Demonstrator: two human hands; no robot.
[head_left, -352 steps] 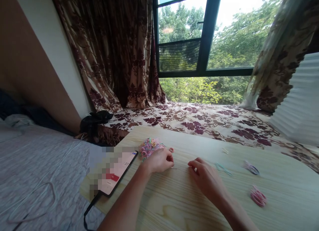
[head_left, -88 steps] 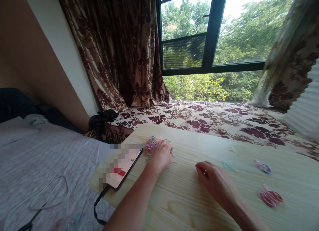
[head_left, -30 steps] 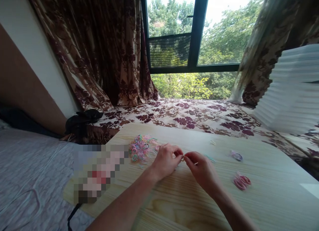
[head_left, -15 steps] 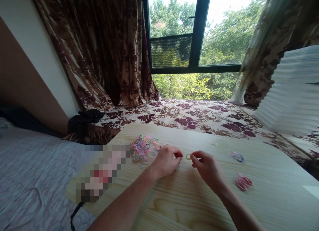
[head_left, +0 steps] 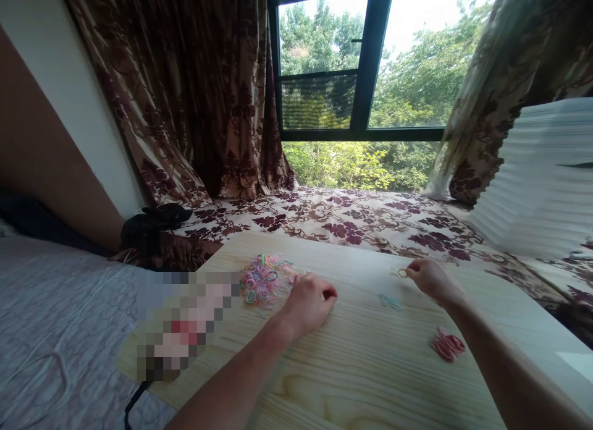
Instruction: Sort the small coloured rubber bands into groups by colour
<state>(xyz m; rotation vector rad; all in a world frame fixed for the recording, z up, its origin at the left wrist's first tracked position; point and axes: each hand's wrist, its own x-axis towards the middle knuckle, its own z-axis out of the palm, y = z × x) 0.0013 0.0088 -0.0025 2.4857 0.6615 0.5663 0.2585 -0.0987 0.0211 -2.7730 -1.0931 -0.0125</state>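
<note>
A heap of small mixed-colour elastic bands lies at the back left of the light wooden table. My left hand rests curled on the table just right of that heap, its fingers closed; whether anything is in them is hidden. My right hand reaches to the far right part of the table and pinches a small yellow band beside a little yellow pile. A few teal bands lie between my hands. A pink bunch lies under my right forearm's side.
A phone with a blurred screen lies at the table's left edge with a black cable hanging down. A flower-patterned window seat, curtains and a window stand behind. A grey bedspread is at the left.
Half a second ago my right hand held the yellow band near my left hand; it has moved right and away to the far yellow pile. My left hand stayed put.
</note>
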